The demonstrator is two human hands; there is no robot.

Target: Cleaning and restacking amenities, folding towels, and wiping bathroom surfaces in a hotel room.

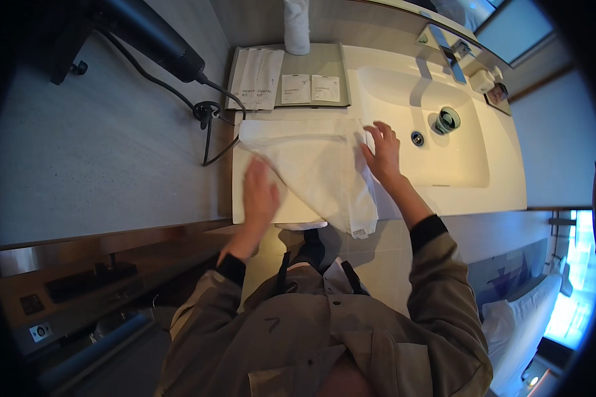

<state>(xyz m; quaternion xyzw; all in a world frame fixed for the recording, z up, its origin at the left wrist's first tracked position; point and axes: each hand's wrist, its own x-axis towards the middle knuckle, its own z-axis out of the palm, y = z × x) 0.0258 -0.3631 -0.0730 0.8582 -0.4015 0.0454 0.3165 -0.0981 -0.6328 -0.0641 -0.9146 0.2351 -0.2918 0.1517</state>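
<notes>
A white cloth towel (315,166) lies partly folded on the white vanity counter (248,208). Its lower right corner, with a small label bearing writing, hangs over the front edge. My left hand (260,191) is blurred, beside the towel's slanting left edge; its thumb stands apart from the fingers and nothing shows in it. At the towel's right edge, my right hand (386,151) has bent fingers and a gap between thumb and forefinger. Whether its fingertips touch the cloth I cannot tell.
Behind the towel, a tray (315,49) carries paper packets (258,74) and a rolled white towel (297,30). Right of it, a glass (447,120) lies tipped in the washbasin (457,164) below the faucet (452,59). A hair dryer (154,39) hangs at left, its cord looping near the counter.
</notes>
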